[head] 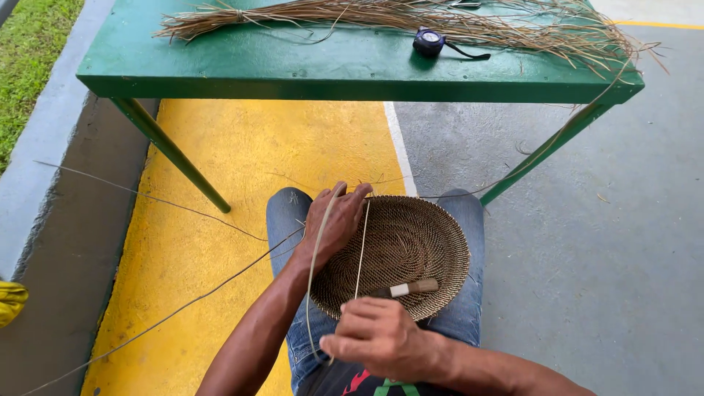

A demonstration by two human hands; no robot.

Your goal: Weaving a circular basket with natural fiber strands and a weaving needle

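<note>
Nearest, the right hand (378, 334) pinches a pale fibre strand (361, 249) just below the woven basket (411, 242) (resting on the lap); the left hand (337, 220) curls over the basket's far-left rim, gripping it. A wooden-handled tool (411, 288) lies inside the basket.

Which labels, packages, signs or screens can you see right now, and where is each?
Packages, signs, screens: none in view.
Tape measure: on the green table, beside the dried fibre bundle; round, black, with a pale round label on top and a black strap.
Floor markings: painted yellow area edged by a white line on grey floor, under the table.
</note>
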